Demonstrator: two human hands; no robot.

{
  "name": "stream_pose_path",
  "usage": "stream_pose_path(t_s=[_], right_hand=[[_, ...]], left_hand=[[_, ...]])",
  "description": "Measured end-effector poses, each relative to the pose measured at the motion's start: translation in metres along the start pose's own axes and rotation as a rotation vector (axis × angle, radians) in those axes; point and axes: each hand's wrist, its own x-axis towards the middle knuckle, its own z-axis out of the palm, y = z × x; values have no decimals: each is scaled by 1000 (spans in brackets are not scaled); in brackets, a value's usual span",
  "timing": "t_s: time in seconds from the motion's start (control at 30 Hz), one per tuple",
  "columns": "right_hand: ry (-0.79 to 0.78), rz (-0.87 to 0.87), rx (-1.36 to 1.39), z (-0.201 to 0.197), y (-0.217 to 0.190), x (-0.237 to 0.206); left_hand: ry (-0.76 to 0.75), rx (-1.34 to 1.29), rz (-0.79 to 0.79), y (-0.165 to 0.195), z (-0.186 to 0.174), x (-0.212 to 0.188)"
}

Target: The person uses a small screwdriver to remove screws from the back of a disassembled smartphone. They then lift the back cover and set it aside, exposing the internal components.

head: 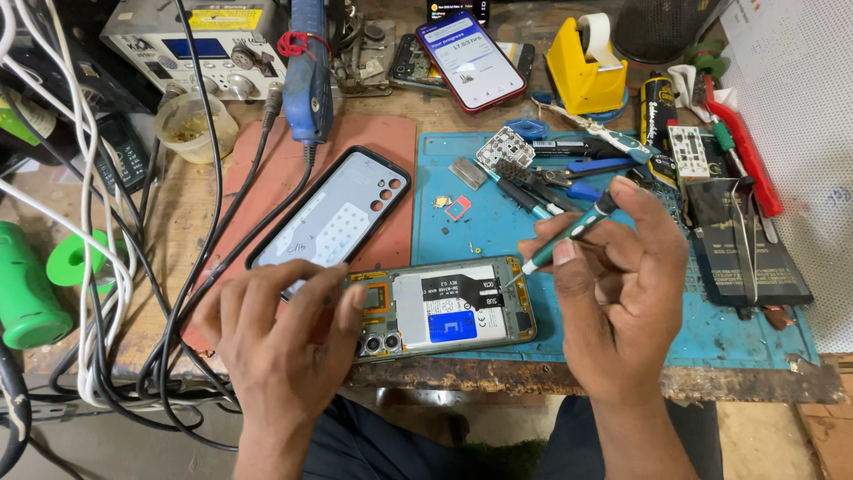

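An opened phone (449,307) lies at the bench's front edge, back cover off, showing its battery, a blue sticker and two camera lenses. My left hand (280,333) rests on its left end, fingers pressing the frame near the cameras. A green-and-black screwdriver (573,231) is gripped in my right hand (617,284), its tip touching the phone's upper right corner. The removed back cover (333,213) lies face down on the red mat (386,142) just behind my left hand.
A blue work mat (480,222) carries tweezers, small screwdrivers (524,191) and loose parts. Behind are a lit phone (469,58), a yellow tape dispenser (582,71), a blue tool (306,71) and a bench instrument (195,44). Cables (98,267) crowd the left.
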Motion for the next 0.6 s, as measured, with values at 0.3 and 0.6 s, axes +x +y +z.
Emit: stream_pose_path(t_s=[0.3, 0.6], right_hand=[[-36, -46, 35, -3, -2, -5], [-85, -92, 11, -3, -3, -8]], left_hand=[[2, -139, 51, -5, -9, -18], [-30, -125, 68, 1, -14, -17]])
